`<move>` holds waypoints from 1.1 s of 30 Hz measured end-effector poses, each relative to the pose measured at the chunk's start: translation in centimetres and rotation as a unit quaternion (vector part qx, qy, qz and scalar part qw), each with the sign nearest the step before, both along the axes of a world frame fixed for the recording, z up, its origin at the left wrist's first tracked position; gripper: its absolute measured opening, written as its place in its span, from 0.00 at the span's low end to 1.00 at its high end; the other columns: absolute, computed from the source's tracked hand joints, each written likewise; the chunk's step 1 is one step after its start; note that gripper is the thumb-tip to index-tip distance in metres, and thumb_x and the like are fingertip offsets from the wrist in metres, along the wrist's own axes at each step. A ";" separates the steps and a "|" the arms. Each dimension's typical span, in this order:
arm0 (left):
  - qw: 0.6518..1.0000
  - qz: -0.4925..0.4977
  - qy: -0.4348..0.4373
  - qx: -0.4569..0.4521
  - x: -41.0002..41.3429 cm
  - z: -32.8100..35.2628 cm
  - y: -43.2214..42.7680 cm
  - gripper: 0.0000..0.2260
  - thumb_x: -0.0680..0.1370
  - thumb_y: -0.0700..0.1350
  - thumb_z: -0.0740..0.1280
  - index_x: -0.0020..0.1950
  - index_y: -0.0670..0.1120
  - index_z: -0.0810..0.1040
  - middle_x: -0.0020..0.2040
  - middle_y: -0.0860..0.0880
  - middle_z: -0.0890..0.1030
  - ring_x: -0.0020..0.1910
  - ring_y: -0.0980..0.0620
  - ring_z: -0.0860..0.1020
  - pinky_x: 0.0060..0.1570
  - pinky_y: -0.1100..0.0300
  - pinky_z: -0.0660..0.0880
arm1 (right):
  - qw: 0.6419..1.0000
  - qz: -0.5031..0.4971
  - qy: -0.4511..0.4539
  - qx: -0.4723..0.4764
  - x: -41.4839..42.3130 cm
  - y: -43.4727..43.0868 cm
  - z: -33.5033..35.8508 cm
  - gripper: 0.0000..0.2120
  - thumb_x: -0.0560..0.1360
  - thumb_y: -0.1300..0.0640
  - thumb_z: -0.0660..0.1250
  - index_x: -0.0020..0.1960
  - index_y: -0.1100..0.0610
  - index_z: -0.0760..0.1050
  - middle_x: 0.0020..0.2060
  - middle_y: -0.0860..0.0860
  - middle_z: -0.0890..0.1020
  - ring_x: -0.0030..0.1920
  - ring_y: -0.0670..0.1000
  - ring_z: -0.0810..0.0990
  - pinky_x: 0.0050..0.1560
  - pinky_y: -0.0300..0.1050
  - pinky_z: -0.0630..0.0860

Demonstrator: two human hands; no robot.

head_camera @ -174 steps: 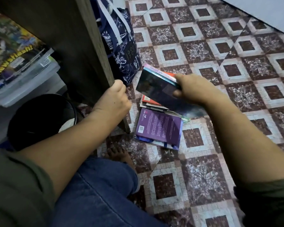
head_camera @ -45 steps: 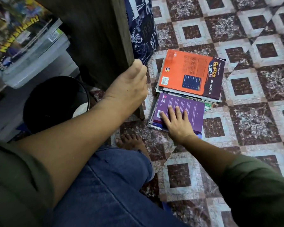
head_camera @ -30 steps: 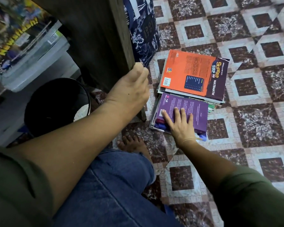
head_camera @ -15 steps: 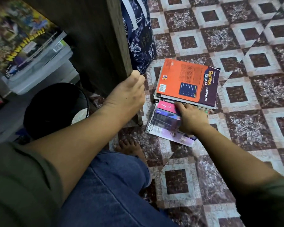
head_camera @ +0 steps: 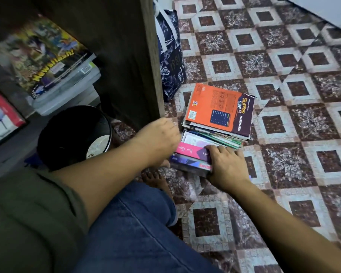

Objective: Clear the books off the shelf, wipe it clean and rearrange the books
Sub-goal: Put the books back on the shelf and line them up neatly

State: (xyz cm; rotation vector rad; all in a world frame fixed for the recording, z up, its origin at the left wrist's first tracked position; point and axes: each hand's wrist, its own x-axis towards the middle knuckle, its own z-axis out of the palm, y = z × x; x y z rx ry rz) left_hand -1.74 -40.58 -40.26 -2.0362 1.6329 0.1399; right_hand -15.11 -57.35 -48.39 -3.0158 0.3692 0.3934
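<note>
A small stack of books (head_camera: 191, 159) is seen on the patterned tile floor (head_camera: 283, 174), just beside the foot of the shelf (head_camera: 126, 56), whose dark side panel stands upright there. The stack's spines, one pink and others purple and blue, are turned toward the viewer. Its right end is gripped by the right hand (head_camera: 227, 167), whose fingers (head_camera: 218, 150) are curled over the top book. The left hand (head_camera: 159, 140) is held at the stack's left end, but it is blurred, and it cannot be told whether its fingers (head_camera: 170, 128) are closed on the books or only touching them. Directly behind the small stack, touching it, a larger pile (head_camera: 213, 135) of books lies flat on the floor, and it is topped by an orange book (head_camera: 215, 107) with a dark purple band marked "MATEMATIK". A blue patterned bag (head_camera: 171, 62) is propped against the outer face of the side panel. On the inner side of that panel a black bin (head_camera: 67, 134) is placed, and behind it a clear plastic box (head_camera: 77, 83) is seen with a "Newsflash!" magazine (head_camera: 41, 56) lying on top. A bare foot (head_camera: 156, 180) and a knee in blue jeans (head_camera: 136, 233) are visible below the hands.
</note>
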 end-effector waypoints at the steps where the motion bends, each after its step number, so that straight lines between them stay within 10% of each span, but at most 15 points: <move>1: 0.999 0.032 0.027 0.020 -0.7 0.3 0.2 0.32 0.72 0.65 0.67 0.65 0.44 0.69 0.59 0.46 0.73 0.58 0.47 0.71 0.63 0.53 0.68 | 1.000 0.014 -0.005 0.006 -0.3 0.8 1.0 0.33 0.68 0.41 0.70 0.69 0.48 0.62 0.58 0.48 0.76 0.58 0.54 0.74 0.57 0.51 0.66; 13: 0.941 0.261 0.152 -0.154 -3.3 6.5 8.2 0.26 0.69 0.57 0.74 0.60 0.52 0.66 0.56 0.53 0.71 0.57 0.52 0.70 0.56 0.56 0.70 | 0.975 0.105 -0.196 0.007 -0.3 8.7 11.3 0.35 0.61 0.43 0.73 0.65 0.50 0.69 0.52 0.49 0.80 0.51 0.55 0.79 0.49 0.51 0.71; 17: 0.937 0.255 0.094 -0.221 -2.9 10.9 14.3 0.25 0.68 0.54 0.73 0.61 0.49 0.70 0.56 0.50 0.74 0.57 0.49 0.72 0.57 0.54 0.72 | 0.948 0.119 -0.295 0.011 -0.5 10.5 15.1 0.39 0.58 0.42 0.74 0.67 0.49 0.69 0.51 0.48 0.80 0.51 0.54 0.78 0.47 0.50 0.70; 21: 0.923 0.256 0.030 -0.286 -2.9 14.9 20.7 0.31 0.64 0.49 0.77 0.64 0.45 0.71 0.58 0.45 0.77 0.58 0.45 0.74 0.58 0.53 0.72 | 0.864 0.212 -0.407 0.209 0.0 11.0 16.0 0.39 0.62 0.50 0.75 0.69 0.56 0.67 0.61 0.52 0.77 0.61 0.53 0.75 0.59 0.50 0.70; 27: 0.926 0.233 -0.047 -0.295 -4.6 17.1 25.9 0.33 0.62 0.46 0.78 0.64 0.44 0.71 0.58 0.45 0.77 0.59 0.44 0.75 0.63 0.51 0.67 | 0.802 0.327 -0.371 0.336 2.8 15.6 16.2 0.38 0.66 0.52 0.77 0.70 0.60 0.64 0.65 0.58 0.74 0.67 0.54 0.71 0.69 0.48 0.67; 33: 0.833 0.443 -0.203 -0.262 -3.8 15.8 26.9 0.39 0.67 0.52 0.75 0.73 0.40 0.63 0.66 0.40 0.72 0.67 0.40 0.68 0.69 0.40 0.59 | 0.747 0.360 -0.521 0.200 6.8 18.0 19.5 0.29 0.64 0.60 0.72 0.65 0.62 0.71 0.60 0.60 0.79 0.60 0.58 0.77 0.57 0.52 0.73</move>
